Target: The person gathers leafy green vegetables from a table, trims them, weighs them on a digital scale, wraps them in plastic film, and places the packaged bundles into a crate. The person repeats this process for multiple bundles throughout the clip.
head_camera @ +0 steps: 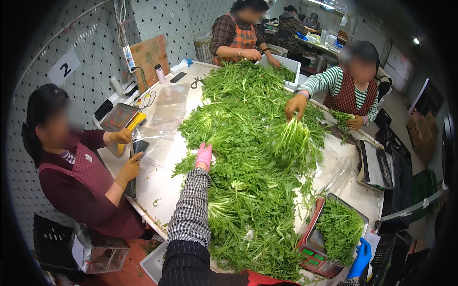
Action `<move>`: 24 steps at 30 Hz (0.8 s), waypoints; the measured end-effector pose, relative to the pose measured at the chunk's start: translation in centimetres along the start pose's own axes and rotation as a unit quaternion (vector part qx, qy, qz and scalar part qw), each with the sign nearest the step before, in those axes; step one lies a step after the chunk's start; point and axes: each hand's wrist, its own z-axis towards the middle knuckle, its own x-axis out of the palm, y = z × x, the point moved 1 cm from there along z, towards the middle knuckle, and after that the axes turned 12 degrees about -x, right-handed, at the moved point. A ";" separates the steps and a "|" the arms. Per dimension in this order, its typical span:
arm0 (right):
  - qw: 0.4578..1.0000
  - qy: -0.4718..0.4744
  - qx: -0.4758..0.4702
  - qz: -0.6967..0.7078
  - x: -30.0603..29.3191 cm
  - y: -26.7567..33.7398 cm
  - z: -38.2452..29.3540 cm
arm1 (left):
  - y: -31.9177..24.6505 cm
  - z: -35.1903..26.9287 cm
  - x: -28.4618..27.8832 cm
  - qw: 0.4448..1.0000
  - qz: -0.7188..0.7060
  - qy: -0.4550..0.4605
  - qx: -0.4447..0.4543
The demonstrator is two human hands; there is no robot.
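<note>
A long heap of leafy greens (pixel 243 143) covers the middle of the white table (pixel 157 182). My left hand (pixel 204 154), in a pink glove, reaches forward to the heap's left side, its fingertips at pale stems; whether they grip any is unclear. At the lower right, my right hand (pixel 360 258), in a blue glove, is beside a red digital scale (pixel 311 228) whose metal tray holds a bunch of greens (pixel 340 228). The blue fingers are slightly bent near the tray's right edge, and no held thing shows in them.
A co-worker's gloved hand (pixel 296 106) lifts greens over the heap from the right. Another co-worker at left handles clear plastic bags (pixel 168 107). A third, at the far end, works by a white bin (pixel 295 68). Scissors (pixel 196 83) and a second scale (pixel 374 164) are on the table.
</note>
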 end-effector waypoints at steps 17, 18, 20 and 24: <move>1.000 -0.017 0.008 -0.023 -0.9 -0.6 -1.0 | 0.1 3.0 1.6 0.989 -0.106 0.046 0.094; 1.000 -0.023 0.005 -0.016 -0.5 0.1 -1.4 | -1.0 1.4 2.2 0.985 -0.118 0.043 0.118; 1.000 -0.023 0.012 -0.011 -0.3 1.4 -2.3 | -4.5 -3.1 2.9 0.983 -0.079 0.077 0.146; 0.999 0.017 -0.037 0.008 2.4 5.2 -1.8 | -9.6 -11.4 1.2 0.965 0.011 0.146 0.219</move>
